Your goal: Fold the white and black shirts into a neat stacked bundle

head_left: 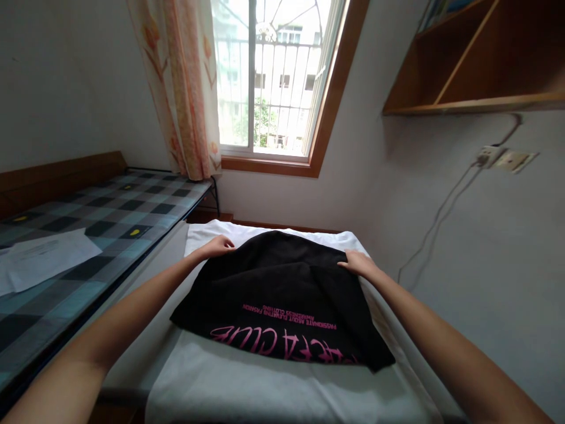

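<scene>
A black shirt [282, 294] with pink lettering, upside down from my side, lies folded across a white cloth [247, 383]. My left hand [217, 246] is closed at the shirt's far left edge, fingers curled with the fabric between them. At the far right edge, my right hand [357, 262] pinches the shirt between thumb and fingers. Between the two hands the far side of the fabric bulges up a little. The near edge lies slack, with its corners spread left and right. Some fingertips are hidden by the fabric.
To the left stands a bed with a checked mattress [163, 197] and white papers [55, 257] on it. A window [273, 88] with a flowered curtain [188, 88] is ahead. On the right wall are a wooden shelf [477, 105], a power socket [488, 155] and a hanging cable [435, 227].
</scene>
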The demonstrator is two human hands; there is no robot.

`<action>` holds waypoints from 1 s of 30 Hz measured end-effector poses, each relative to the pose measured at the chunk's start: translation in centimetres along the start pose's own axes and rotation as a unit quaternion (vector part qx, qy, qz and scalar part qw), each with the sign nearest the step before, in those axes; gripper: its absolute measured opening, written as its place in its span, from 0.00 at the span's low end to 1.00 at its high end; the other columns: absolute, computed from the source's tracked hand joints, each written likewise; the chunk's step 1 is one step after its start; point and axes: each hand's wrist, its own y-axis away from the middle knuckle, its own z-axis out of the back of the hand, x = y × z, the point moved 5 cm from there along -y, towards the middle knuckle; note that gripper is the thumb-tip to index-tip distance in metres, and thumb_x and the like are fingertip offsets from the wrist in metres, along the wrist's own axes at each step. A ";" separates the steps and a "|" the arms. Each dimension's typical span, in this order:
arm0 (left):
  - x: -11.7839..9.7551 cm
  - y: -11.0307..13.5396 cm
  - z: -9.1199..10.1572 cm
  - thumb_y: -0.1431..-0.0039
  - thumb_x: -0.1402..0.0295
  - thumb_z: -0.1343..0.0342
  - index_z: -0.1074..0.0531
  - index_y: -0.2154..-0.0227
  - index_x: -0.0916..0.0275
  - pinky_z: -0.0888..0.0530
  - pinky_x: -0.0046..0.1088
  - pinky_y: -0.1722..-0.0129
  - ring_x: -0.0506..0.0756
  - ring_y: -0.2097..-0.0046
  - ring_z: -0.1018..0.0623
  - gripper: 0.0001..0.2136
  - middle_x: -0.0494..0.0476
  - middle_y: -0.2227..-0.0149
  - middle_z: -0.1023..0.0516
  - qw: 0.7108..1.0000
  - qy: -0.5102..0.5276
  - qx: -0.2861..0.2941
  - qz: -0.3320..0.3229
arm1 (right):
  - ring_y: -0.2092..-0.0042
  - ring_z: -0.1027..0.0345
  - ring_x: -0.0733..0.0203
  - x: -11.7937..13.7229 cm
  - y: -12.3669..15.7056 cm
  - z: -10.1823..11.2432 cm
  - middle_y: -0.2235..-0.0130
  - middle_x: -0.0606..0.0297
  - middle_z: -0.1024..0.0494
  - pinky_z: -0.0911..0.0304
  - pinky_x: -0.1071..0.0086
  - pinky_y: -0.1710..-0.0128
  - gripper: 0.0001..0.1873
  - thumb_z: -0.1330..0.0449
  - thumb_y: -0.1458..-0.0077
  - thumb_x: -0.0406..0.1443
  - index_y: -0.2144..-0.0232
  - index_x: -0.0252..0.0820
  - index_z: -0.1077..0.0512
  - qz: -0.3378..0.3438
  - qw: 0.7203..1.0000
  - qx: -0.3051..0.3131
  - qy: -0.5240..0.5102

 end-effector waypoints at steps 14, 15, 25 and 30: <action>-2.5 1.4 -2.0 0.60 0.60 0.37 0.23 0.62 0.62 0.28 0.32 0.66 0.60 0.64 0.23 0.19 0.56 0.67 0.21 0.998 0.033 -0.043 -0.031 | 0.57 0.29 0.49 -1.2 0.0 0.6 0.61 0.53 0.23 0.38 0.61 0.58 0.07 0.43 0.47 0.36 0.68 0.41 0.26 -0.065 0.991 -0.072 -0.094; -2.7 1.3 -0.9 0.58 0.63 0.38 0.24 0.62 0.62 0.28 0.33 0.64 0.60 0.63 0.23 0.17 0.56 0.66 0.21 0.995 0.028 -0.083 -0.053 | 0.60 0.29 0.52 -1.5 -0.1 1.4 0.63 0.54 0.22 0.37 0.63 0.59 0.07 0.44 0.47 0.36 0.68 0.41 0.27 -0.071 0.983 -0.096 -0.141; -1.8 4.1 6.1 0.47 0.69 0.45 0.24 0.62 0.60 0.30 0.36 0.56 0.58 0.60 0.27 0.10 0.57 0.62 0.29 0.956 -0.103 -0.248 -0.115 | 0.68 0.29 0.56 -3.1 2.6 9.2 0.70 0.59 0.24 0.38 0.66 0.65 0.07 0.45 0.47 0.40 0.67 0.43 0.34 0.019 0.925 -0.292 -0.243; 1.2 5.4 1.8 0.56 0.62 0.37 0.21 0.73 0.58 0.30 0.30 0.65 0.55 0.67 0.26 0.07 0.54 0.70 0.27 0.984 -0.140 -0.006 -0.106 | 0.72 0.32 0.61 -0.8 4.0 2.9 0.75 0.65 0.25 0.41 0.71 0.70 0.04 0.41 0.56 0.30 0.79 0.42 0.32 0.112 0.986 0.066 -0.106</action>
